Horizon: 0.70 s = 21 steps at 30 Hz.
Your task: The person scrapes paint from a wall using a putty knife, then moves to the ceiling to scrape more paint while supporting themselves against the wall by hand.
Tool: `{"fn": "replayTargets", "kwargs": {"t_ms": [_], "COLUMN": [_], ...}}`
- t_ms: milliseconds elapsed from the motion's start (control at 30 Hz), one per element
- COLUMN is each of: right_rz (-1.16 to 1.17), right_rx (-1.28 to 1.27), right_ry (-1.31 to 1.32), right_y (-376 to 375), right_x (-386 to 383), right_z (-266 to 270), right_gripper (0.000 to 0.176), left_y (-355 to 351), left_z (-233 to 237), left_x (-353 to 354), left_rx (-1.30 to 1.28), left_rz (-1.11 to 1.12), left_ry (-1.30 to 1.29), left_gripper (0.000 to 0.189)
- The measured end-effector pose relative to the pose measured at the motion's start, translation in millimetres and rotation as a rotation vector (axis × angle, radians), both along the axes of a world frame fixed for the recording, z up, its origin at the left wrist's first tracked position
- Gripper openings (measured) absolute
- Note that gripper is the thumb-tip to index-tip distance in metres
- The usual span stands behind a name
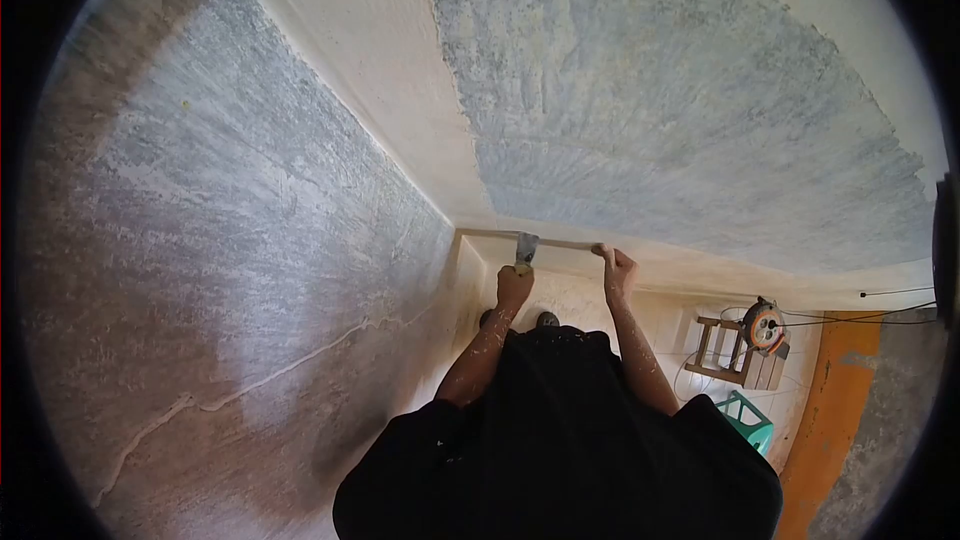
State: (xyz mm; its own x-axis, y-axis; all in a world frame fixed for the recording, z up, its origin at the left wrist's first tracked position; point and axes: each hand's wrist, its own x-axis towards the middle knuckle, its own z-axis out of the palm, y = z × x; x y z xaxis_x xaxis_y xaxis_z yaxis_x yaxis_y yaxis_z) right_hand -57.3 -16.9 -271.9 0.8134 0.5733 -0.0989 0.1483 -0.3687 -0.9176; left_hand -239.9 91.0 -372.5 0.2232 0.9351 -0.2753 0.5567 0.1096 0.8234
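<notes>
My left hand [514, 287] is closed round the handle of a putty knife [526, 249], its metal blade pointing up toward the base of the wall. To the right, my right hand [617, 270] is raised near a narrow ledge [570, 243] that runs along the wall, its fingers bent together; whether they pinch anything is too small to tell. The wall ahead [640, 100] has a large grey-blue patch with a pale border. White specks cover both forearms.
On the left stands a grey wall [260, 190] with a pale filled crack [290, 367]. At the right are a wooden frame [716, 350], an orange and grey cable reel [764, 326], black cables, a green plastic stool [748, 420] and an orange strip [828, 420].
</notes>
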Motion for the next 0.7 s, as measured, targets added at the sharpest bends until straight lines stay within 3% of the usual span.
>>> {"fn": "replayTargets", "kwargs": {"t_ms": [333, 433, 533, 700], "right_rz": [-0.025, -0.03, -0.005, -0.002], "right_rx": [0.121, 0.086, 0.052, 0.045], "right_ry": [0.011, 0.027, 0.017, 0.006], "right_y": [2.2, 0.7, -0.4, 0.0], "right_x": [2.7, 1.7, 2.9, 5.9], "right_z": [-19.8, -16.9, -9.8, -22.7], "right_gripper": [0.028, 0.028, 0.031, 0.03], "left_y": [-8.4, -5.0, -11.0, -9.6], "left_z": [25.7, 1.6, 3.5, 4.8], "left_x": [-0.6, 0.3, 4.1, 2.0], "left_rx": [-0.075, -0.151, 0.0, -0.043], "left_rz": [-0.038, -0.001, -0.009, -0.051], "left_ry": [0.077, 0.087, 0.104, 0.05], "left_gripper": [0.038, 0.036, 0.036, 0.037]}}
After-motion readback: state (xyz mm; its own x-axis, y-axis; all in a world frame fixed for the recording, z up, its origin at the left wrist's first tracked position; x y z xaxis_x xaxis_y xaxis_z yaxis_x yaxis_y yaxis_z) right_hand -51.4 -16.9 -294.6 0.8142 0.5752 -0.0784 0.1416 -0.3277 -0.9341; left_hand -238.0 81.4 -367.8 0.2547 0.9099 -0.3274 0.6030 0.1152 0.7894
